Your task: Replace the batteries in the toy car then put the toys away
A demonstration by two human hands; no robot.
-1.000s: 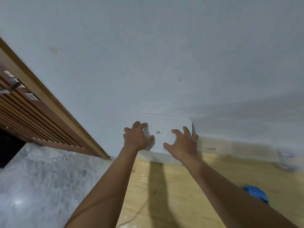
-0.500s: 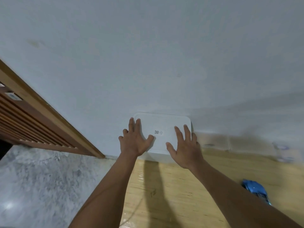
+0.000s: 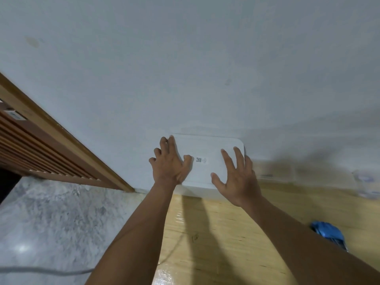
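The scene is dimly and evenly lit in a cool tone, soft arm shadows are thrown across the wooden floor, glare is caught near its bottom edge, and the toy car is smeared by edge blur.

White box lid: smooth matt plastic; printed label at lid centre, paper-like; wall behind lid: matt paint, faintly blotchy; board under and in front of lid: yellow wood grain, glossy varnish, glare; floor left of lid: grey marbled stone look, polished; slatted panel far left of lid: brown wood; blue toy car right of lid: glossy, plastic-looking; containers just right of lid: translucent plastic, blurred.
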